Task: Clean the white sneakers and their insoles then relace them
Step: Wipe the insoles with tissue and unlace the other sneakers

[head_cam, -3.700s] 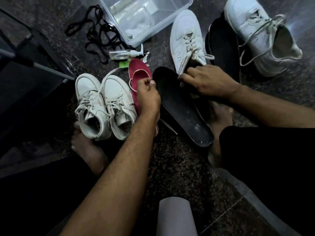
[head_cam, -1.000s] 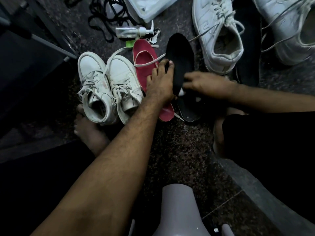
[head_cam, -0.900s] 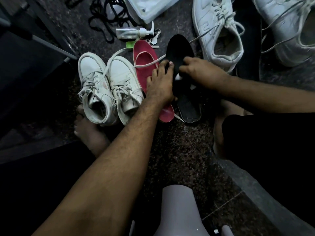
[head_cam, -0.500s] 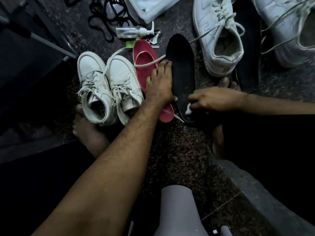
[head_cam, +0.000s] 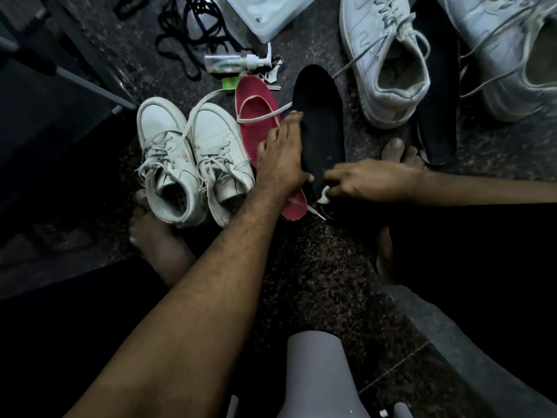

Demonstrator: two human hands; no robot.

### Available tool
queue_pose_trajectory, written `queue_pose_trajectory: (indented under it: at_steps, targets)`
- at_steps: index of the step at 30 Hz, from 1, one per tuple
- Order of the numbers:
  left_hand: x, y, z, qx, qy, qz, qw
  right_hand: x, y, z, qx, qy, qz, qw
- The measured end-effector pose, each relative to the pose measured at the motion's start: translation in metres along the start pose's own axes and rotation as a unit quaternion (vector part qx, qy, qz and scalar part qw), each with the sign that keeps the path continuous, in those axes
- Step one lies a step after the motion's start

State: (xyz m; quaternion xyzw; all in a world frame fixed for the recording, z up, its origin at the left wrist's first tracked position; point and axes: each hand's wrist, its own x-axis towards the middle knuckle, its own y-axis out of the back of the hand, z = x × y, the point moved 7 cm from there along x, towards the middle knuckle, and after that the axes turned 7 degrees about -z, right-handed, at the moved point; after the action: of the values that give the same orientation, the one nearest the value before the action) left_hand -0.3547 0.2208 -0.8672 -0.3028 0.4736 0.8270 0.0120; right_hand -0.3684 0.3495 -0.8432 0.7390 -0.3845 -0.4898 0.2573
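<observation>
Between both hands, on the floor: black insole. Pin it with flat, straight-fingered left hand; wipe heel to toe with white wipe pinched in right hand, firm, overlapping strokes.

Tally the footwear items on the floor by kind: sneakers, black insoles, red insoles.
White sneakers: 4
Black insoles: 2
Red insoles: 1
Total: 7
</observation>
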Motion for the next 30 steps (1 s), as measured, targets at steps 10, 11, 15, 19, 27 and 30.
queue_pose_trajectory:
  at_steps: [10, 11, 15, 19, 27, 30]
  targets:
    - [0.0, 0.0, 0.002, -0.002, 0.005, -0.003, 1.0, 0.002, 0.009, 0.018, -0.048, -0.063, 0.055, 0.995]
    - [0.0, 0.0, 0.002, -0.001, 0.007, -0.004, 1.0, -0.002, 0.016, 0.029, -0.056, -0.085, 0.072, 0.992]
    - [0.0, 0.001, 0.001, 0.002, 0.01, -0.004, 1.0, 0.002, 0.011, 0.011, -0.069, -0.029, 0.053, 0.996]
    - [-0.001, -0.002, 0.005, -0.001, 0.01, -0.012, 1.0, -0.004, 0.001, 0.016, -0.086, -0.057, 0.106, 0.989]
    - [-0.001, -0.003, 0.005, 0.002, 0.013, -0.012, 1.0, -0.005, -0.002, 0.026, -0.024, -0.075, 0.104, 0.992]
    - [-0.001, -0.001, 0.001, 0.007, 0.017, -0.002, 1.0, 0.0, 0.01, 0.035, -0.03, -0.113, 0.139, 0.983]
